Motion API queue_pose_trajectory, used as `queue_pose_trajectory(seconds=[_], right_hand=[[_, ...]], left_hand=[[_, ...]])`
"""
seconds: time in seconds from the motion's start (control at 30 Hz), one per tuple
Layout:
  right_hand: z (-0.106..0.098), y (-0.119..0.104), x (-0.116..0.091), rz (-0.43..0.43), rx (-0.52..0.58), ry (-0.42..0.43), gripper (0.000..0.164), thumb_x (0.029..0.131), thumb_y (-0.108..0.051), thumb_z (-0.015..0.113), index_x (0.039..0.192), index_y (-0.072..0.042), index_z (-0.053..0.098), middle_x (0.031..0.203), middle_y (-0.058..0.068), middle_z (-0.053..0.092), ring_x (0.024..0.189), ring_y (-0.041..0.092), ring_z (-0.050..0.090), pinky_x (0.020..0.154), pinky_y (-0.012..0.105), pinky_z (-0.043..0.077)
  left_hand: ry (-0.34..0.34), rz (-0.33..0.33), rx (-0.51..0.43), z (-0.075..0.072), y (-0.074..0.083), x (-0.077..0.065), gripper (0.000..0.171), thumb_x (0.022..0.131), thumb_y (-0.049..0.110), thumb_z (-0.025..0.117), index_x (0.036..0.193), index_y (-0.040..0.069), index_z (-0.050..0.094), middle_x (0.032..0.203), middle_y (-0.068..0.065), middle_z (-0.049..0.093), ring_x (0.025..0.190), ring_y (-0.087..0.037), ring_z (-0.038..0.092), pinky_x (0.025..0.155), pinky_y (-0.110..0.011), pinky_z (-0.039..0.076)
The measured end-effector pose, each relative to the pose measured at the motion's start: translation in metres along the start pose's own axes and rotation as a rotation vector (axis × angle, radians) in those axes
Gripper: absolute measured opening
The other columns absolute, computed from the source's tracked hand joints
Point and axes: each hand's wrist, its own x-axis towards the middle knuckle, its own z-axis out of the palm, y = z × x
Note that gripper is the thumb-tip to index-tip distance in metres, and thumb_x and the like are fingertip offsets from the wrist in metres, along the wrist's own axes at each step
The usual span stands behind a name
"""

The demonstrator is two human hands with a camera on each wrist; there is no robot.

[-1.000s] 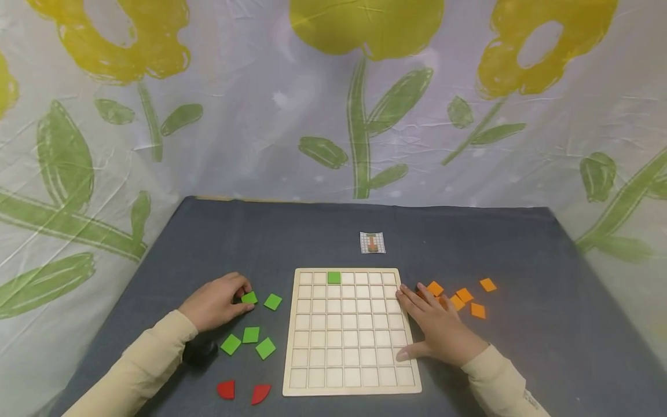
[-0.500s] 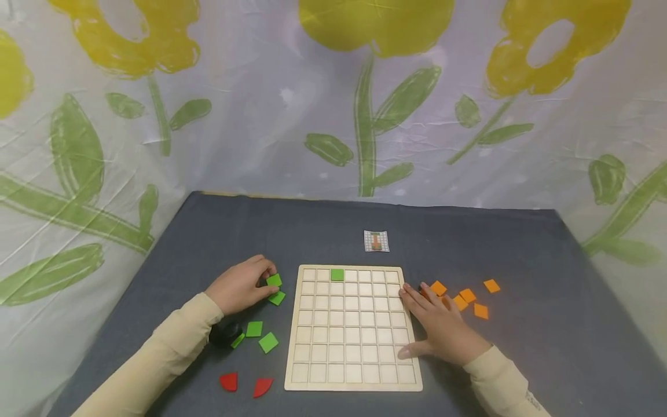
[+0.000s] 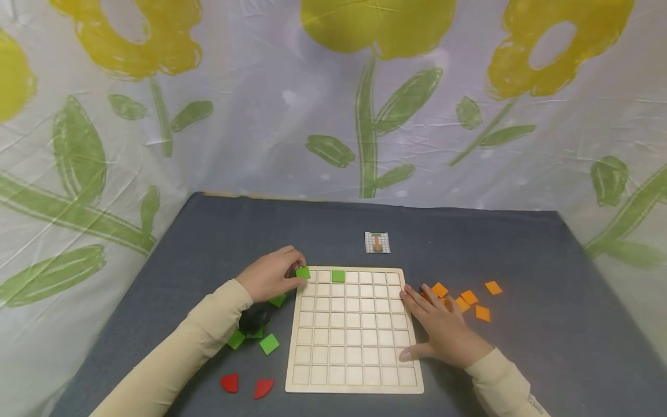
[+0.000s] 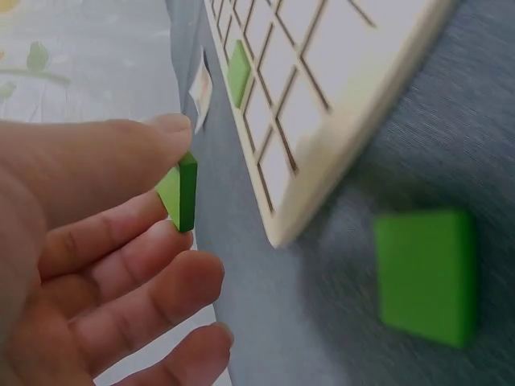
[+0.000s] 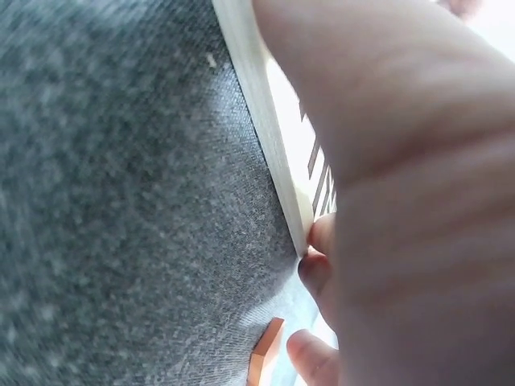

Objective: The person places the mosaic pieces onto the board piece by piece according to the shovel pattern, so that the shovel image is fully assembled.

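My left hand (image 3: 268,275) pinches a green square tile (image 3: 303,273) between thumb and fingers, at the far left corner of a pale wooden grid board (image 3: 354,336). In the left wrist view that held tile (image 4: 187,193) is tilted on edge, apart from the board, with the other fingers curving loosely below. Another green tile (image 3: 338,276) lies in the third cell of the board's far row. My right hand (image 3: 445,336) rests on the board's right edge, fingers spread, the thumb lower on the rim. It partly hides the nearest orange tiles.
Loose green tiles (image 3: 269,344) lie left of the board, partly hidden by my left arm. Two red quarter-circle pieces (image 3: 264,388) sit nearer. Several orange square tiles (image 3: 483,313) are scattered on the right. A small picture card (image 3: 377,242) lies beyond the board.
My left hand has lifted a green tile from the group on the left and carried it right to the board's far left corner. My right hand stays on the board's edge.
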Motion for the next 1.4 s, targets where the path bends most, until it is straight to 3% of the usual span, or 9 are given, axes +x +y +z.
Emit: queue_pose_trajectory(seconds=[0.3,0.43,0.63,0.97,1.17,1.4], right_hand=[[-0.003,0.0,-0.001,0.001,0.006,-0.009,0.111,0.067,-0.069,0.067,0.153,-0.011,0.025,0.158,0.008,0.022,0.145,0.041,0.013,0.102,0.074,0.01],[-0.003,-0.001,-0.001,-0.006,0.016,-0.012,0.111,0.067,-0.07,0.066,0.152,-0.01,0.026,0.158,0.009,0.023,0.144,0.042,0.014,0.103,0.072,0.011],[-0.002,0.001,-0.002,-0.006,0.017,-0.008,0.112,0.068,-0.071,0.064,0.152,-0.01,0.025,0.158,0.008,0.022,0.144,0.042,0.013,0.105,0.071,0.01],[-0.003,0.001,-0.002,-0.003,0.037,-0.012,0.111,0.068,-0.069,0.067,0.153,-0.01,0.025,0.158,0.008,0.021,0.145,0.041,0.012,0.105,0.072,0.009],[-0.003,0.001,-0.002,-0.012,0.039,-0.013,0.111,0.069,-0.07,0.065,0.153,-0.01,0.024,0.158,0.009,0.021,0.144,0.042,0.013,0.103,0.073,0.01],[-0.003,0.002,-0.001,-0.004,0.038,-0.023,0.112,0.069,-0.07,0.065,0.153,-0.011,0.023,0.159,0.007,0.02,0.145,0.04,0.011,0.104,0.072,0.01]], left_hand=[[-0.022,0.069,-0.048,0.0,0.014,0.022,0.029,0.087,0.023,0.072,0.11,0.009,0.062,0.104,-0.003,0.058,0.083,-0.015,0.057,0.074,-0.03,0.048],[-0.043,0.07,-0.074,0.001,0.017,0.029,0.028,0.088,0.022,0.07,0.112,0.009,0.062,0.103,-0.002,0.057,0.082,-0.014,0.055,0.075,-0.03,0.048],[-0.079,0.067,-0.11,0.006,0.021,0.041,0.028,0.09,0.024,0.069,0.113,0.01,0.063,0.105,-0.002,0.057,0.093,-0.018,0.061,0.08,-0.031,0.05],[-0.11,0.099,-0.115,0.013,0.03,0.059,0.025,0.089,0.024,0.069,0.11,0.011,0.064,0.1,-0.002,0.058,0.077,-0.01,0.051,0.074,-0.028,0.046],[-0.141,0.096,-0.12,0.018,0.034,0.068,0.027,0.088,0.025,0.071,0.111,0.012,0.064,0.098,0.001,0.057,0.076,-0.01,0.049,0.073,-0.028,0.044],[-0.131,0.117,-0.112,0.029,0.035,0.077,0.026,0.086,0.027,0.073,0.107,0.013,0.065,0.095,0.002,0.057,0.074,-0.01,0.049,0.07,-0.026,0.043]])
